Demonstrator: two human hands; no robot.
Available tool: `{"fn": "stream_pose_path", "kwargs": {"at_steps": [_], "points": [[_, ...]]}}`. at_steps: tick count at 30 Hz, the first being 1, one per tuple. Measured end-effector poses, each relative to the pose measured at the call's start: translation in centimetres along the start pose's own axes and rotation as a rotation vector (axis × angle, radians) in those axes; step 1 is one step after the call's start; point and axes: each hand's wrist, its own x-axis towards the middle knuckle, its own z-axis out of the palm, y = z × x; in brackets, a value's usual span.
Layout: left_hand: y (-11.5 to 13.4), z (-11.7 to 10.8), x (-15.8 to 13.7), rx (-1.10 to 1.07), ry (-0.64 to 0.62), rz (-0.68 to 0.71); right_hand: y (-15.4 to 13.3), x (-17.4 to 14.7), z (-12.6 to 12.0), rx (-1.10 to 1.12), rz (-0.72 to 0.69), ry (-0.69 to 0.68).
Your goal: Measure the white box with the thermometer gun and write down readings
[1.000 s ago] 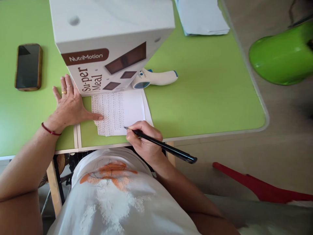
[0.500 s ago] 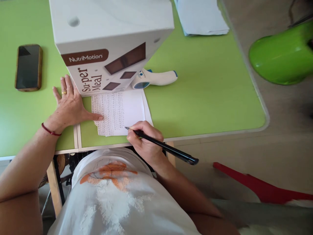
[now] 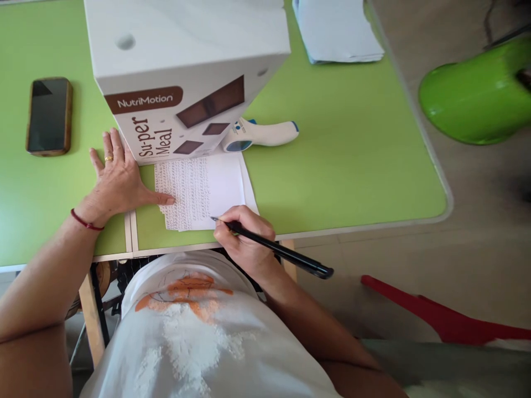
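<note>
My right hand is closed around a black pen, whose tip is at the lower part of a sheet of paper. Rows of small handwriting cover the sheet's left part; its right part is blank, and another white sheet shows from beneath. My left hand lies flat with fingers spread, its thumb on the written edge of the paper. The other fingers rest on the green table beside a white NutriMotion box. That box stands at the top of the paper and hides whatever lies behind it.
A white infrared thermometer lies against the box's right side. On the left is a phone in a brown case. A stack of papers lies at the back of the green table. Beyond its right edge is a green bin-like object.
The pen and right hand have shifted very slightly, with the pen tip still at the paper. My left hand stays in place. The view has moved a little.
</note>
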Motion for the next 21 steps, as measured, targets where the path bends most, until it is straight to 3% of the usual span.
{"fn": "stream_pose_path", "kwargs": {"at_steps": [9,13,18,21], "points": [[-0.3,0.1,0.1,0.008,0.02,0.011,0.4,-0.9,0.3,0.123,0.157,0.167],[0.0,-0.4,-0.3,0.0,0.009,0.019,0.4,-0.6,-0.1,0.106,0.142,0.115],[0.3,-1.1,-0.5,0.004,0.016,0.012,2.5,1.1,-1.8,-0.299,-0.006,0.022],[-0.1,-1.2,-0.4,-0.007,0.035,-0.011,4.1,2.3,-2.5,-0.586,-0.004,-0.03]]}}
